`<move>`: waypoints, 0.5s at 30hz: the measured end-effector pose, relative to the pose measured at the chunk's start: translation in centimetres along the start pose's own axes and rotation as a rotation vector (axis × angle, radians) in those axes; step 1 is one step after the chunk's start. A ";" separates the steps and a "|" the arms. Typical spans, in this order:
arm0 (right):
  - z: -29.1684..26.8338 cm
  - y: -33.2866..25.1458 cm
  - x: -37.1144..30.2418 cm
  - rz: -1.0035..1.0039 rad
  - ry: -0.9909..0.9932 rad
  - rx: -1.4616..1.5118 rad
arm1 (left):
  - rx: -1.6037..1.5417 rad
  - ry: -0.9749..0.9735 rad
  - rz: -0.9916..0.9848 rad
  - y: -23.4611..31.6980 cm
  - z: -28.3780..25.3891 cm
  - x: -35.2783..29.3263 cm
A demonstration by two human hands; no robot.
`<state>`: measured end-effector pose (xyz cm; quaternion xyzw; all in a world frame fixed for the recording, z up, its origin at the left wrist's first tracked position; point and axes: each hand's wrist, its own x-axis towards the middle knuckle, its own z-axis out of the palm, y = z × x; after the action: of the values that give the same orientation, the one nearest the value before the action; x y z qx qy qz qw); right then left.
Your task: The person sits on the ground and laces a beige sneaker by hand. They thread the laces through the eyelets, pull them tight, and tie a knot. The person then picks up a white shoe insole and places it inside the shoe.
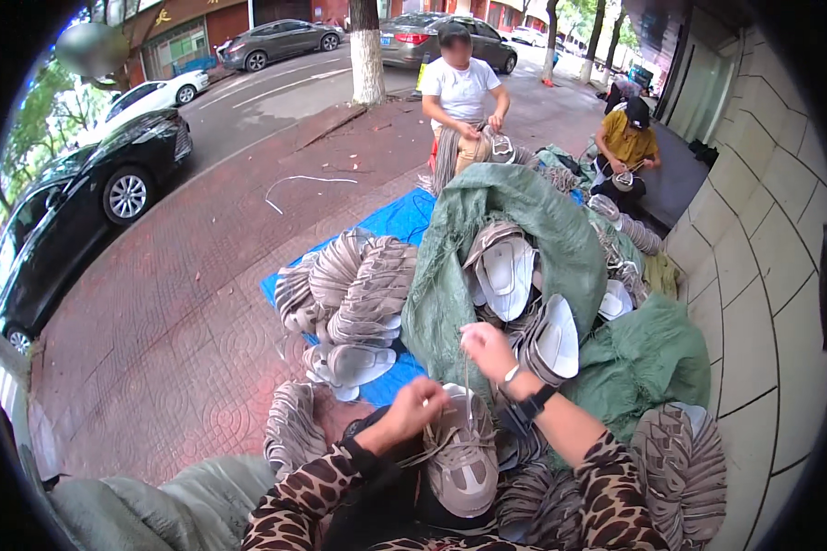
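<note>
A grey-beige sneaker (461,455) rests on my lap, toe pointing toward me, its laces loose. My left hand (411,411) pinches a lace end at the shoe's left side. My right hand (489,349) is raised above the shoe and pulls a thin lace (468,378) upward; its wrist wears a black band. Both arms wear leopard-print sleeves.
Stacks of grey shoe uppers (354,289) lie on a blue tarp (399,220). A green sack (514,216) spills more shoes with white insoles. More uppers (684,459) sit at my right by a tiled wall (762,275). Two people (464,87) sit beyond. Cars are parked at the left.
</note>
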<state>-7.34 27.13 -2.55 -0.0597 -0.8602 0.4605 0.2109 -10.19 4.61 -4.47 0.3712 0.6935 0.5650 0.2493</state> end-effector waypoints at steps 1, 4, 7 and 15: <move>0.0 -1.0 1.2 0.185 -0.059 0.192 | 0.025 0.111 0.067 0.5 -0.7 1.3; 1.3 -2.8 2.0 0.588 -0.220 0.488 | 0.156 0.367 0.125 2.1 -2.0 5.1; 2.9 -5.8 1.8 0.725 -0.373 0.622 | 0.187 0.356 0.121 -0.1 -3.3 7.3; 0.5 1.7 11.0 0.251 -0.151 0.337 | -0.477 -0.252 -0.237 5.2 -3.6 5.9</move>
<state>-17.67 30.99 -0.79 -0.0952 -0.7702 0.6236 0.0938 -15.27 7.67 1.87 0.2858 0.5432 0.6284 0.4779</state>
